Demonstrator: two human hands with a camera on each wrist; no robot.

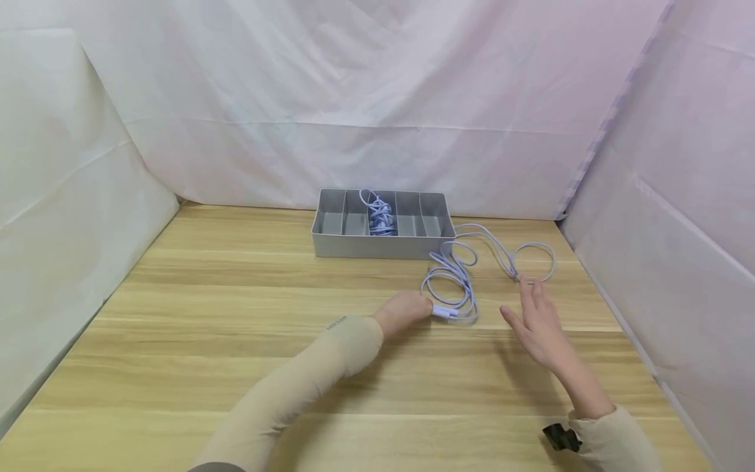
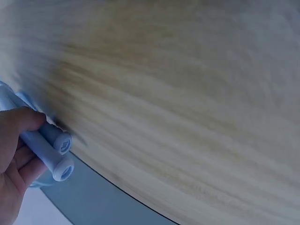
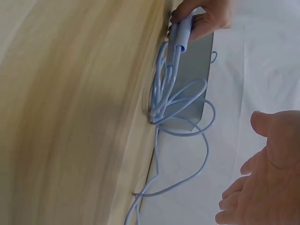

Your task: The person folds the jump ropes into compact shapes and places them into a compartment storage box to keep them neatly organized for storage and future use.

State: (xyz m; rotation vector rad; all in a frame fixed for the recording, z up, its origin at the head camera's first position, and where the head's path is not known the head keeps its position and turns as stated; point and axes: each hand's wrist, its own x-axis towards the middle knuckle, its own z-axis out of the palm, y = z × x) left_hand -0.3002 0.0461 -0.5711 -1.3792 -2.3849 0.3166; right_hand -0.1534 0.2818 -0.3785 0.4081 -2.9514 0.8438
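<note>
Left hand (image 1: 407,309): grasping two pale blue tubes (image 2: 46,152) side by side, thumb laid across them, fingers curled beneath. Round, flared ends project past the thumb, each with a recess in its face. Blue cord (image 1: 466,288) issues from the opposite ends.

Right hand (image 1: 538,328): released; fingers extended, thumb apart, nothing held. Fingertips at the near edge of a cord loop, right of the coil; whether they touch it cannot be told from the head view.

Cord: coiled loosely in several turns, between the two hands, just in front of the tray's right front corner. Two strands run along the right end of the tray, then right and forward to the single round loop.

Tray (image 1: 383,247): grey, oblong, five compartments in a row, standing near the back of the table. Middle compartment: one bundle (image 1: 382,218), blue cord, tangled, one loop rising up to the rear rim.

Table (image 1: 236,367): wood-grain top, pale brown with darker streaks.

Cloth (image 1: 377,98): white, creased, hung behind and on both sides.

Sleeves (image 1: 295,387): beige, one to each arm; black fitting (image 1: 562,437) at the right cuff.
</note>
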